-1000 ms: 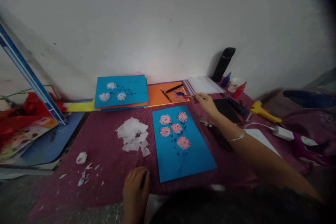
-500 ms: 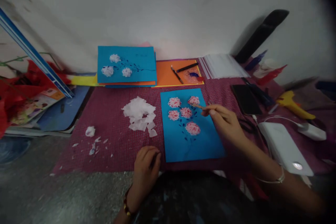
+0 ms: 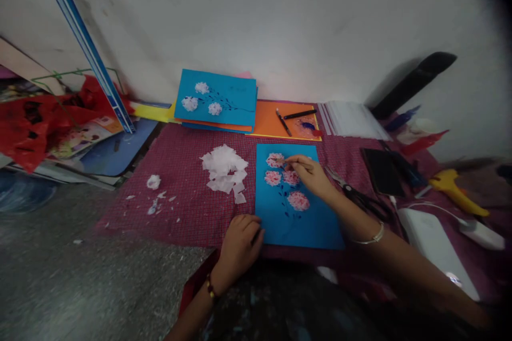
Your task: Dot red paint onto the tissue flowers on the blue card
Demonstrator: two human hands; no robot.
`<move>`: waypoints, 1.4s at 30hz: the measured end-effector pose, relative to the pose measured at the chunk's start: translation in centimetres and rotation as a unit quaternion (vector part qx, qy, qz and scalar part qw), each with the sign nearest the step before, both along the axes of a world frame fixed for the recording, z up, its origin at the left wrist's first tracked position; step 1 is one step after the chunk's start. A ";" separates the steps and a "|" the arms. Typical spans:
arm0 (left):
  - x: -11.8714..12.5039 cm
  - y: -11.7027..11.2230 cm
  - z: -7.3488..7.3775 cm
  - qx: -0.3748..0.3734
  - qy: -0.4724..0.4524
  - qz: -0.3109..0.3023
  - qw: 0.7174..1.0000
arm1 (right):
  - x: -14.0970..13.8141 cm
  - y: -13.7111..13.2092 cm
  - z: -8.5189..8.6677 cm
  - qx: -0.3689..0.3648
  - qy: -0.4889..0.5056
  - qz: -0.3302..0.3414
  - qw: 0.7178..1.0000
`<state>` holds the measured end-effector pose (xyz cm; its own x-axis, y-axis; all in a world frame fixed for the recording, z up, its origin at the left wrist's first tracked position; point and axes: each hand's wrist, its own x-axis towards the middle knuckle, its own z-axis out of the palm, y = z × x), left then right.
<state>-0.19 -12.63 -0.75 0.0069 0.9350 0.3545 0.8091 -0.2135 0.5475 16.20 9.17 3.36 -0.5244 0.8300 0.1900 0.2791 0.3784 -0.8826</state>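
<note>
While the blue sheet (image 3: pixel 300 224) lies flat on the red cloth (image 3: pixel 180 208), positions are:
Left hand (image 3: pixel 240 245): fingers curled, nothing seen in them, at the sheet's near-left corner.
Right hand (image 3: pixel 310 176): fingers pinched on thin brush (image 3: pixel 288 160); tip at pink flower (image 3: pixel 275 160).
Beyond: orange sheet (image 3: pixel 268 120).

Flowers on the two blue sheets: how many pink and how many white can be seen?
Pink flowers: 4 visible on the near blue sheet; the right hand, holding a brush, covers part of it.
White flowers: 3 on the far blue sheet.
Total: 7
</note>
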 end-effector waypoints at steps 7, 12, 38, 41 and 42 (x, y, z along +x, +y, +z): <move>0.0 0.0 0.1 -0.011 0.020 -0.009 1.000 | -0.4 0.0 -0.7 -0.004 -0.010 -0.020 1.000; 0.1 -0.1 -0.2 -0.013 0.025 -0.006 1.000 | 0.4 -0.1 -0.2 -0.024 0.009 -0.031 0.999; 0.0 0.0 -0.5 0.002 0.033 -0.006 0.999 | -0.6 5.9 0.7 0.006 -0.026 -0.036 0.999; 0.0 0.0 -0.6 -0.002 0.033 -0.007 0.999 | -1.5 6.8 0.6 0.008 -0.036 -0.035 0.999; 0.0 0.0 -0.6 -0.004 0.033 -0.008 0.999 | -1.7 7.1 0.6 0.009 -0.039 -0.035 0.999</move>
